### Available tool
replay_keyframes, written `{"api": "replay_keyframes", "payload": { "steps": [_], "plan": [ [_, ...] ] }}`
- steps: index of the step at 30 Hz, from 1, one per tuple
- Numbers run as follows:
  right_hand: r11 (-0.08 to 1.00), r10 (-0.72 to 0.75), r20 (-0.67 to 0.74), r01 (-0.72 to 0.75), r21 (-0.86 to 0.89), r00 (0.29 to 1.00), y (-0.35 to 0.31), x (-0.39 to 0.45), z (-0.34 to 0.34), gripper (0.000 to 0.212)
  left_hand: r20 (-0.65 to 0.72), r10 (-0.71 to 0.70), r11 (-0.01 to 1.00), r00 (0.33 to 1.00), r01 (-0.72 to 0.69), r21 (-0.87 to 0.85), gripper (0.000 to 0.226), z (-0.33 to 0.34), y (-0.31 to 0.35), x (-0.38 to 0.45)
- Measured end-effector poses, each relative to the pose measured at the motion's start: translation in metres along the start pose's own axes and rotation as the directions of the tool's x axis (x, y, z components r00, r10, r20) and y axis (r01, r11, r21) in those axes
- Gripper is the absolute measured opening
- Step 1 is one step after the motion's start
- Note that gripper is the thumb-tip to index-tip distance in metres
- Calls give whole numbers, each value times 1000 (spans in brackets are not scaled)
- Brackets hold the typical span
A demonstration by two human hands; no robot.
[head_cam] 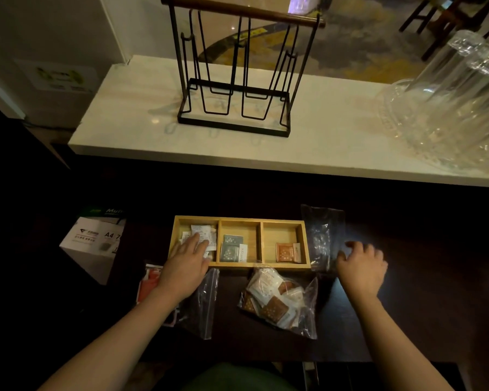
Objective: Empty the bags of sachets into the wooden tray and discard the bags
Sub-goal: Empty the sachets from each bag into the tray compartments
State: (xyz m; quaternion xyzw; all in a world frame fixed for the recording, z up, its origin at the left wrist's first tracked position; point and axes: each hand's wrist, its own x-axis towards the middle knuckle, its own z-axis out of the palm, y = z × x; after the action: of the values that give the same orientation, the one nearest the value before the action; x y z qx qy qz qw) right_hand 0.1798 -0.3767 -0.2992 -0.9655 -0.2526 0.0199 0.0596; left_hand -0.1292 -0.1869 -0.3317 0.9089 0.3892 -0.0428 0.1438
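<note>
Wooden tray part-filled. Left hand flat on white sachets; right hand loose, empty. Full bag between hands; apparently empty bag undiscarded.

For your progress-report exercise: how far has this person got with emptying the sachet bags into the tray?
Partly done. The wooden tray holds sachets in all three compartments, and an empty bag lies beside its right end. The left hand rests on the white sachets; the right hand holds nothing. A full bag still needs emptying, and the bags discarding.
</note>
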Motion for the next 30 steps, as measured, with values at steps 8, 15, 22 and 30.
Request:
{"api": "replay_keyframes", "payload": {
  "steps": [8,15,22,30],
  "plan": [
    [688,-710,244,578,438,660,-137,-42,-1,35,27,61,979,998,-65,191,52,-7,5,-4],
    [756,-624,437,641,130,648,-191,-45,44,52,103,78,972,992,-99,213,53,-13,-3,-13],
    [726,-617,533,680,101,579,-199,-32,47,49,145,57,971,988,-88,220,57,-16,-12,-14],
    [806,-570,519,554,206,637,-200,-36,45,61,-160,4,996,987,11,88,28,-25,6,-36]
  ]
}}
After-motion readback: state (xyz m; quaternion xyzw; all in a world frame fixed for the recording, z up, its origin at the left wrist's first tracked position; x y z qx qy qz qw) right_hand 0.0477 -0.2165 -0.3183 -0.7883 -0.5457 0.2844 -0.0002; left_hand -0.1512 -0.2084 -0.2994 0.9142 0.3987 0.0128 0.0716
